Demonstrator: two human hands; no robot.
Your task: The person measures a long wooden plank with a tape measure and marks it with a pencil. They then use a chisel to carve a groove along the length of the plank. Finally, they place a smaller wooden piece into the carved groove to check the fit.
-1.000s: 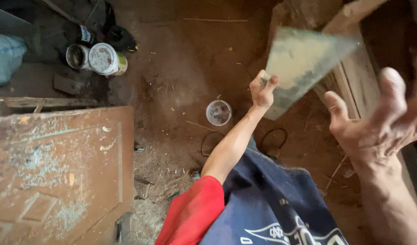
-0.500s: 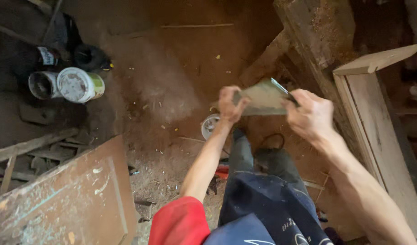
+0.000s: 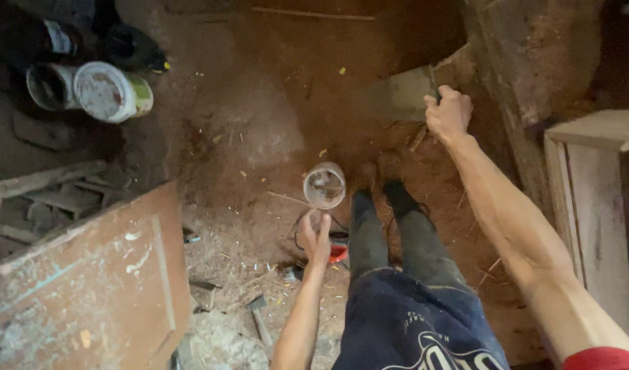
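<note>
Nearest the camera, dark blue shorts (image 3: pixel 414 322) and two dark-clad legs (image 3: pixel 390 233) are seen from above, with a red sleeve (image 3: pixel 602 358) at the lower right corner. The left hand (image 3: pixel 317 240) is held out low over the dirt floor (image 3: pixel 260 130), fingers spread and loose, nothing gripped. Just beyond its fingertips a small clear plastic cup (image 3: pixel 324 185) stands on the floor, apart from the hand. A red object (image 3: pixel 338 253) with a dark cord is partly hidden under that hand. Wood shavings and scraps are scattered at lower centre. At the lower left a worn brown wooden panel (image 3: pixel 81 288) with pale paint smears is lying tilted.

Farther out, the right hand (image 3: pixel 449 113) is stretched forward, fingers closed over the edge of a flat pale sheet (image 3: pixel 409 92), blurred, kind cannot be told. The sheet is held against a rough wooden beam (image 3: pixel 520 62). A pale wooden frame (image 3: pixel 595 199) stands at the right.

At the far upper left, a white paint bucket (image 3: pixel 112 91) lies on its side beside a dark open can (image 3: pixel 47 85), well apart from both hands.
</note>
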